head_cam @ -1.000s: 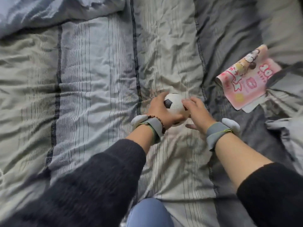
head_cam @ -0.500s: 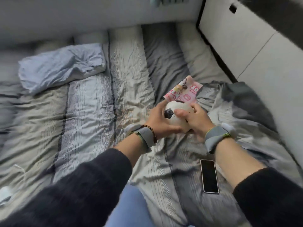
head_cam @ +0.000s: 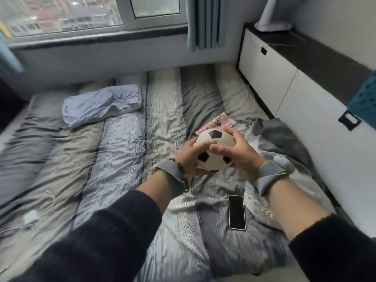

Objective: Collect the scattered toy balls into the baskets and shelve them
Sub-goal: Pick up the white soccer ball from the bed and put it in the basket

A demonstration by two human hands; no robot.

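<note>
Ball (head_cam: 216, 143) is off the bed (head_cam: 122, 139), your left hand (head_cam: 188, 157) and right hand (head_cam: 241, 157) curled round it, steady for carrying.

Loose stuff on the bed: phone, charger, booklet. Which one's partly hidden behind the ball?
The pink booklet, showing just beyond the held ball. The phone and white charger lie in full view.

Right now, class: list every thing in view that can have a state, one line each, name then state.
soccer ball: held clear of the bedding, gripped by both hands
left hand: curled round the ball's left side
right hand: curled round the ball's right side
phone: lying flat on the bedding, screen dark
cabinet doors: shut
curtain: gathered to one side
teal basket: at the right edge, contents out of view
</note>
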